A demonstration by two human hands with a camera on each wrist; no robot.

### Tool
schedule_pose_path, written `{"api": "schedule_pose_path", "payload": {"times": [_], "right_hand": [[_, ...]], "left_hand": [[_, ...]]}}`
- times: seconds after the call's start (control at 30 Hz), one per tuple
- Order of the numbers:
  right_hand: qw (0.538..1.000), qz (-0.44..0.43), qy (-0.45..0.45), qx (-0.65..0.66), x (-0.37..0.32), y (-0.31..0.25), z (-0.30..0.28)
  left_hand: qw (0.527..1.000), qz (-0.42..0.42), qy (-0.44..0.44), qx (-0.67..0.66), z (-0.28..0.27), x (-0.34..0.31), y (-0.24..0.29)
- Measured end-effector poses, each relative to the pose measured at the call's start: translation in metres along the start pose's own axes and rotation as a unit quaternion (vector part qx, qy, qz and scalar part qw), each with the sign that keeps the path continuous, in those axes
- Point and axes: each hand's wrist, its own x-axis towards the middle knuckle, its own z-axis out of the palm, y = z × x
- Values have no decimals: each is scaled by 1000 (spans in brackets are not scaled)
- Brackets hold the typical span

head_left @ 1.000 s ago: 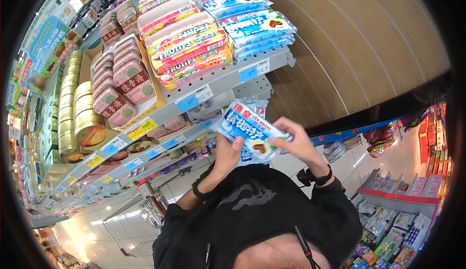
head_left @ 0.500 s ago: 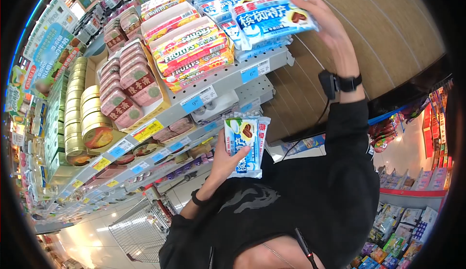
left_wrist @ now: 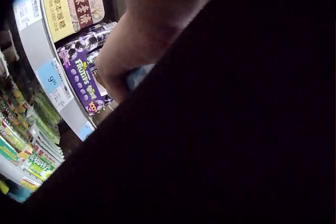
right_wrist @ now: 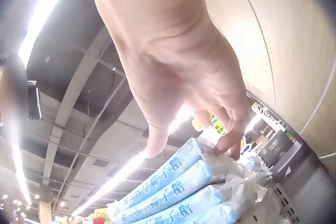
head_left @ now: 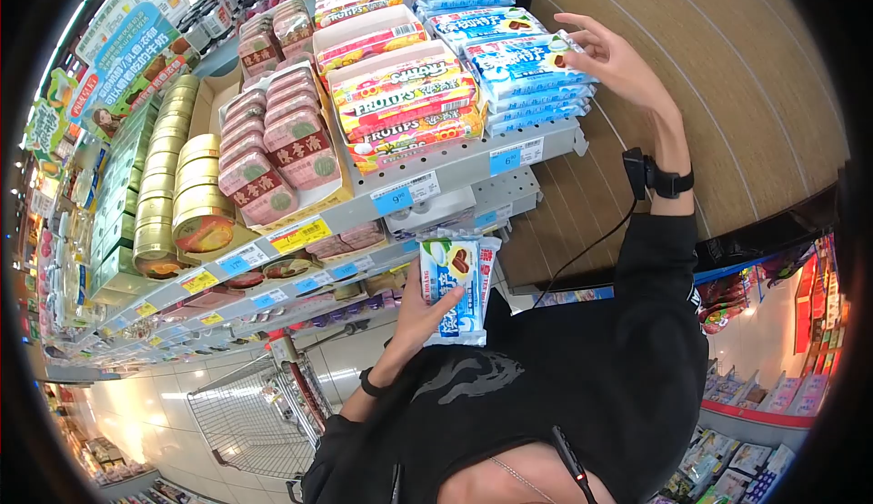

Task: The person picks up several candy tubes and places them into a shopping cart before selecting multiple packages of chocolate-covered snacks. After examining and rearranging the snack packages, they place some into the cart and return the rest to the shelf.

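In the head view my left hand (head_left: 420,315) grips a blue-and-white snack packet (head_left: 466,277) in front of the chest, thumb across its face; a red-lettered edge shows at its right side. The left wrist view is mostly dark, with only part of the hand and a sliver of blue visible. Over the right end of a stack of matching packets (head_left: 527,81) on the top shelf, my right hand (head_left: 623,69) has its fingers spread. From the right wrist, the thumb (right_wrist: 156,141) stands apart from the fingers, right above the top packet (right_wrist: 163,174).
Fruit candy boxes (head_left: 400,95) stand left of the stack, then pink tins (head_left: 296,145) and gold tins (head_left: 202,199). Price labels line the shelf edge (head_left: 564,136). A ribbed brown panel (head_left: 709,77) rises at the right. Below left is a wire shopping cart (head_left: 245,422).
My right hand took a packet from beside the left hand up to the top-shelf stack and let go of it there. The left hand keeps its packet, now turned upright.
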Motion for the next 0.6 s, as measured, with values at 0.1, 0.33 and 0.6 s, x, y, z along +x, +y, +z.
{"api": "schedule_pose_path", "payload": {"times": [0.1,0.33,0.6], "right_hand": [[998,-59,17,1,-14,-2,5],[993,-74,61,-68,-18,8,19],[990,-81,114,30,-38,-1,34]], "left_hand": [[1000,-3,4,5,1,1,-1],[1000,-2,-24,0,5,4,2],[997,-65,-17,-37,3,8,-3]]}}
